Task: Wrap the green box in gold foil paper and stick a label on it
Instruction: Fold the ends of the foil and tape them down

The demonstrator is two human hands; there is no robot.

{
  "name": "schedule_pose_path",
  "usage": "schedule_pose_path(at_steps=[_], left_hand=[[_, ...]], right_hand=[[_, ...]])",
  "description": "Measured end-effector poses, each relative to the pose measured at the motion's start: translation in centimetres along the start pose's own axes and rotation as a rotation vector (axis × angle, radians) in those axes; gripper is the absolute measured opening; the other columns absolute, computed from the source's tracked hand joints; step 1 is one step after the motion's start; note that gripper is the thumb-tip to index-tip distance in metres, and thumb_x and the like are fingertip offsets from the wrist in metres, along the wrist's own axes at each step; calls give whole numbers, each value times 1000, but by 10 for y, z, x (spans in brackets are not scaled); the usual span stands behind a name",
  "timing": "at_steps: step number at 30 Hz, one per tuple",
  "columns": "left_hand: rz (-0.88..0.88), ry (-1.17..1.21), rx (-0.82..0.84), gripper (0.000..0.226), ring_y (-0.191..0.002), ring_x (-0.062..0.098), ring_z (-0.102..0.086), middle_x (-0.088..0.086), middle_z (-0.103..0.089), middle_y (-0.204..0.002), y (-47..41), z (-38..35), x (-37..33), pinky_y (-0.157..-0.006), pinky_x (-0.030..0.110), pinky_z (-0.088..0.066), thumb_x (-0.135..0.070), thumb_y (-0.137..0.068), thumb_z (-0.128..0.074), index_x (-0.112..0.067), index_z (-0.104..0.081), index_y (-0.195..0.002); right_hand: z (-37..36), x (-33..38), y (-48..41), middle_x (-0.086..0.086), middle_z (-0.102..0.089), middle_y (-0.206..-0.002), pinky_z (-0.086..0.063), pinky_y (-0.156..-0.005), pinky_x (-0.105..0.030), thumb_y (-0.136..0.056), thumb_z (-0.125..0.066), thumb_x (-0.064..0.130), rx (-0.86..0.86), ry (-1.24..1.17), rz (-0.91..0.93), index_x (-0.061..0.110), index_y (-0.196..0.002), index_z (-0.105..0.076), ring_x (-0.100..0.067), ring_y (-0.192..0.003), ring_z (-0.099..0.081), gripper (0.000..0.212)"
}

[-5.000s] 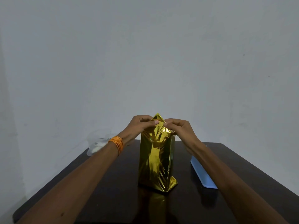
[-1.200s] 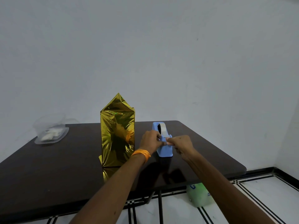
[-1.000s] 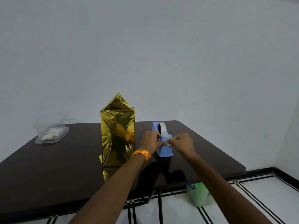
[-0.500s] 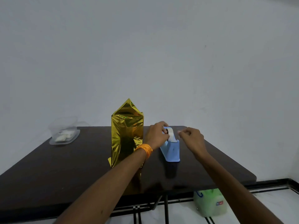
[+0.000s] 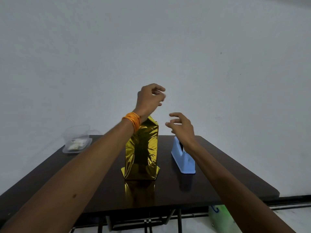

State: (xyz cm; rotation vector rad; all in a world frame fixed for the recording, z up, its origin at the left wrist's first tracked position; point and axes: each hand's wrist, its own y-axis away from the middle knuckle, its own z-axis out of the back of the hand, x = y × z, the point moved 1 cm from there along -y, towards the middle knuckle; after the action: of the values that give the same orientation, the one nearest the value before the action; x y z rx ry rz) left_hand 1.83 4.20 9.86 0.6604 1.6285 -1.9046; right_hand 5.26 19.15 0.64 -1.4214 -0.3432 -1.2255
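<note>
Head view. Foil-wrapped box (image 5: pixel 143 148) stands upright mid-surface (image 5: pixel 168 195), with a blue tape dispenser (image 5: pixel 183 158) near its right. Left hand (image 5: pixel 149 98) is raised above the box, fingers curled; blur hides any pinched item. Right hand (image 5: pixel 181 126) is loosely spread and empty.

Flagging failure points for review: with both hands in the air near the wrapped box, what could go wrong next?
The gold-wrapped box stands tall and unheld; pressing its peaked top could tip it. The left hand seems to pinch a pale tape scrap, blurred; it could curl onto itself.
</note>
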Motion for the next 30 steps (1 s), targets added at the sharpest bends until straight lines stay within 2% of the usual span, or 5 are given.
schedule_pose_path(at_steps=[9,13,17,24,30], left_hand=[[161,-65,-121,11,-91,16,-68,0,-71,-92,6,61,55,-72,23,-56,-22,-94,-62,-16,-69,-100],[323,-76,-35,29,-99,18,-66,-2,-73,-95,18,71,84,-90,39,-54,-41,-97,-54,-17,-72,-97],[385,-70,57,37,-98,15,-66,-4,-72,-98,32,73,92,-92,36,-52,-49,-100,-45,-24,-72,-93],[364,-15,118,59,-107,16,-63,2,-70,-114,42,79,93,-93,36,-50,-64,-92,-46,-15,-71,-114],[188,-76,117,22,-100,15,-65,-6,-73,-99,51,83,99,-92,39,-53,-43,-86,-72,-21,-76,-88]], right_hand=[[-36,30,-4,0,-70,-108,-54,-89,-31,-85,-78,27,179,-102,152,29,-131,-55,-14,-105,-66,51],[-52,36,-8,1,-71,-107,-55,-90,-35,-85,-78,30,202,-72,192,32,-133,-52,-15,-108,-64,55],[-63,38,-17,-3,-75,-94,-60,-83,-40,-86,-77,25,165,-120,181,27,-130,-55,-18,-94,-71,49],[-68,38,-34,-11,-77,-87,-60,-85,-44,-84,-80,24,169,-239,81,22,-124,-60,-22,-87,-75,45],[-68,33,-43,-10,-76,-93,-62,-81,-45,-84,-80,25,180,-159,68,25,-125,-60,-22,-86,-75,46]])
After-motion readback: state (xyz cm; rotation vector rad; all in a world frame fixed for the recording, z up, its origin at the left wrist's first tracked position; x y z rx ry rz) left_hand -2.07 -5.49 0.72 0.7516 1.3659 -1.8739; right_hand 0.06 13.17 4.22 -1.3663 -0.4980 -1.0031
